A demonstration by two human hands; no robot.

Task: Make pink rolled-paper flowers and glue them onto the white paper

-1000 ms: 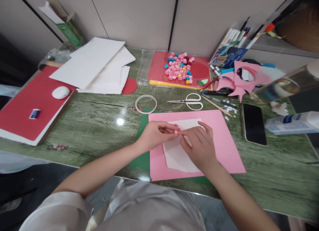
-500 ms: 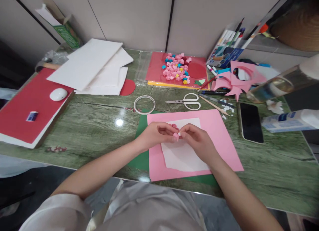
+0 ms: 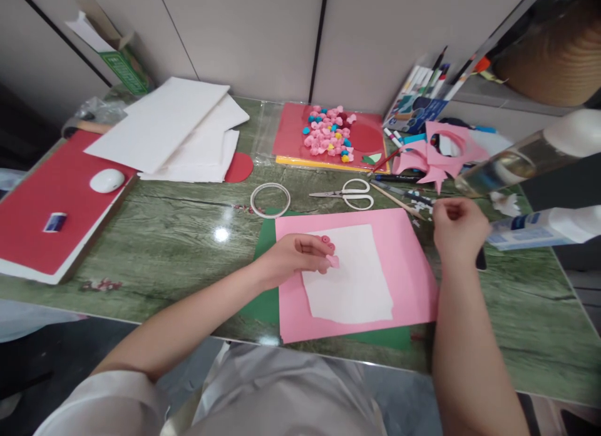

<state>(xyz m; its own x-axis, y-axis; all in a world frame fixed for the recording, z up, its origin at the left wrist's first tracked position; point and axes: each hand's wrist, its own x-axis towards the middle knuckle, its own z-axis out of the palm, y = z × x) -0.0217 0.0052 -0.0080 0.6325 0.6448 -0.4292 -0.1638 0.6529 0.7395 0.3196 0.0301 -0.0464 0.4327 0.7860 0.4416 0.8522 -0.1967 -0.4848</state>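
Observation:
My left hand pinches a small pink paper piece over the white sheet. Small dark pink curls lie beside its fingertips. Under the white sheet are a pink sheet and a green sheet. My right hand is closed at the right, over the phone and beside the small white scraps; what its fingers hold, if anything, is hidden.
White-handled scissors and a tape ring lie behind the sheets. Pink flowers rest on a red packet. Bottles stand at right. White papers and a red board are at left.
My right hand has moved away from my left hand to the right, and now covers most of the phone. My left hand stays over the white sheet with the pink piece.

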